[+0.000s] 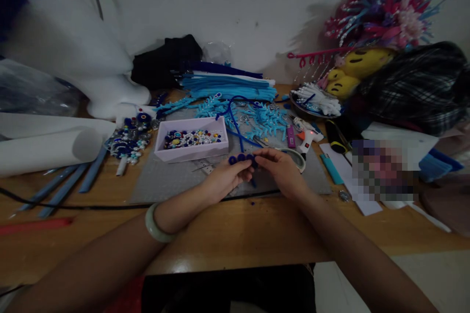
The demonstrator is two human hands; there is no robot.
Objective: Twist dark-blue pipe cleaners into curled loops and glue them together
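Between my fingertips is a dark blue chenille stem piece point(241, 157), wound into a short row of small round coils. My left hand point(229, 176) pinches it from the left and below. My right hand point(281, 166) closes on its right end, so part of the piece is hidden by fingers. Just beyond, a loose dark blue chenille stem point(235, 127) curves over the grey cutting mat point(154, 188). A white box point(191, 152) of mixed beads stands left of the coils. Scissors point(295, 156) lie by my right hand, partly hidden behind it.
Light blue branch shapes point(266, 120) and a stack of blue chenille stems point(227, 87) lie behind. A glue gun point(306, 139) and a purple box point(291, 136) are at right. Beaded ornaments point(130, 139), white rolls point(47, 151) and a black cable point(91, 207) are at left.
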